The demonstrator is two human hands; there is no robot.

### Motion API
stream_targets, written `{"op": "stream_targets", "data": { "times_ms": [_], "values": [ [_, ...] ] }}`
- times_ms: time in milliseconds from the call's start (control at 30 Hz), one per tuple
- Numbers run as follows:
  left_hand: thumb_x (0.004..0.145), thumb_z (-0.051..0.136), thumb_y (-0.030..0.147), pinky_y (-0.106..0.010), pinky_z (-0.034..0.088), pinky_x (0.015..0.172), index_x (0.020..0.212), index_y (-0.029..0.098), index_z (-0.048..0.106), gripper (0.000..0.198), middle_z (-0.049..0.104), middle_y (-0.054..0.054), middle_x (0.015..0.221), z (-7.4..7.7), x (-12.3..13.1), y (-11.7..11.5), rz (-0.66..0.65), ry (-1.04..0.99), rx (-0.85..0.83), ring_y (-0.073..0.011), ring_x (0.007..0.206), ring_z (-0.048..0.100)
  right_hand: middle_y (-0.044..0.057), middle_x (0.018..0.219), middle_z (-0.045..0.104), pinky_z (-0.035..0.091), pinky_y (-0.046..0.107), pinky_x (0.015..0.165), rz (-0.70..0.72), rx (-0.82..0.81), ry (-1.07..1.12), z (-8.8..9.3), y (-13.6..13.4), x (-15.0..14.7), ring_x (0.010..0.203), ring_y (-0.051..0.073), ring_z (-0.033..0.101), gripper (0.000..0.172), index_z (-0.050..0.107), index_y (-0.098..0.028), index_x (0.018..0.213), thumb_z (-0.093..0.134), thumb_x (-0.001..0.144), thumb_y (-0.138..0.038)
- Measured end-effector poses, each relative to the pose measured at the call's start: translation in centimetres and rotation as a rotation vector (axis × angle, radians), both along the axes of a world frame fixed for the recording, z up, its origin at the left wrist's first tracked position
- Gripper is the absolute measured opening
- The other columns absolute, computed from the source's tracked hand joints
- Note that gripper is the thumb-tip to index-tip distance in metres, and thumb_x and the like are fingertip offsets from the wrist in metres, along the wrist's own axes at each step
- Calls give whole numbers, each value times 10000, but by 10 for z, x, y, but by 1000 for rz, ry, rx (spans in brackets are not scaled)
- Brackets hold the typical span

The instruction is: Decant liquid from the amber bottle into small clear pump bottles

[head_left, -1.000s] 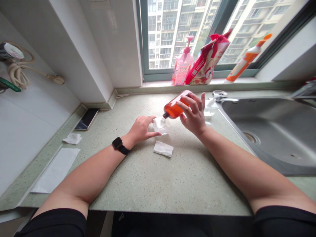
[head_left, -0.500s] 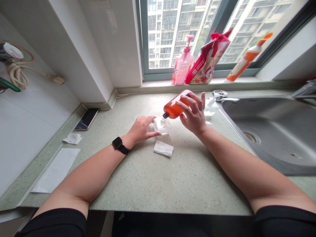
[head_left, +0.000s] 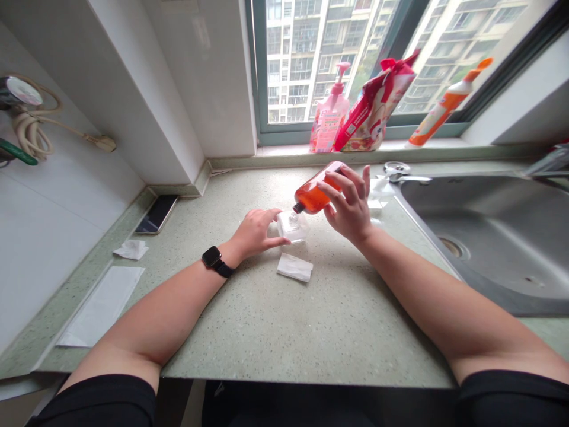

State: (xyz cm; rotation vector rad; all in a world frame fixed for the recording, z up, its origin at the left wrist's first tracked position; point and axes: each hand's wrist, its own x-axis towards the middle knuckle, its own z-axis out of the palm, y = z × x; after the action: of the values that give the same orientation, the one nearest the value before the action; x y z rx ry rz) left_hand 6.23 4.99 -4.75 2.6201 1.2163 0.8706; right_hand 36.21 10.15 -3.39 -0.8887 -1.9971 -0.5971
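My right hand [head_left: 349,204] grips an amber bottle of orange-red liquid [head_left: 313,193], tilted so its dark neck points down to the left. That neck meets, or hangs just over, the mouth of a clear square bottle [head_left: 291,228] standing on the counter. Around the clear bottle's left side my left hand [head_left: 258,231] is closed, thumb in front and fingers behind. I cannot make out any liquid inside the clear bottle. A folded white tissue [head_left: 294,267] lies just in front of it. Partly behind my right hand is a white pump top [head_left: 381,187].
A steel sink [head_left: 489,237] is set into the counter [head_left: 311,338] at right. On the windowsill stand a pink pump bottle [head_left: 329,121], a red bag [head_left: 376,110] and an orange-white bottle [head_left: 444,110]. At left lie a phone [head_left: 156,214], a crumpled tissue [head_left: 131,249] and a white sheet [head_left: 104,305].
Almost nothing differs. Both hands and the amber bottle keep their places; the clear bottle may have shifted very slightly.
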Motion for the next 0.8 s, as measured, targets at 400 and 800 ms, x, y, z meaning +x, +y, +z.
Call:
{"op": "stream_targets", "data": {
  "times_ms": [400, 800],
  "values": [
    [901, 796, 663, -514, 528, 1010, 1437, 222, 574, 729, 768, -109, 1158, 1, 0, 0, 2, 7, -5, -313, 1091, 719, 1, 1576, 585, 181, 794, 1318, 0, -25, -3, 0, 1, 1, 1584, 377, 411, 848, 395, -514, 1620, 642, 911, -122],
    [873, 823, 678, -530, 522, 1035, 1431, 216, 570, 768, 776, -110, 1173, 0, 0, 1, 5, 0, -21, -311, 1056, 734, 25, 1544, 602, 198, 806, 1310, -36, 0, -20, 1, -1, -2, 1573, 387, 435, 829, 391, -490, 1617, 628, 917, -114]
  ]
}}
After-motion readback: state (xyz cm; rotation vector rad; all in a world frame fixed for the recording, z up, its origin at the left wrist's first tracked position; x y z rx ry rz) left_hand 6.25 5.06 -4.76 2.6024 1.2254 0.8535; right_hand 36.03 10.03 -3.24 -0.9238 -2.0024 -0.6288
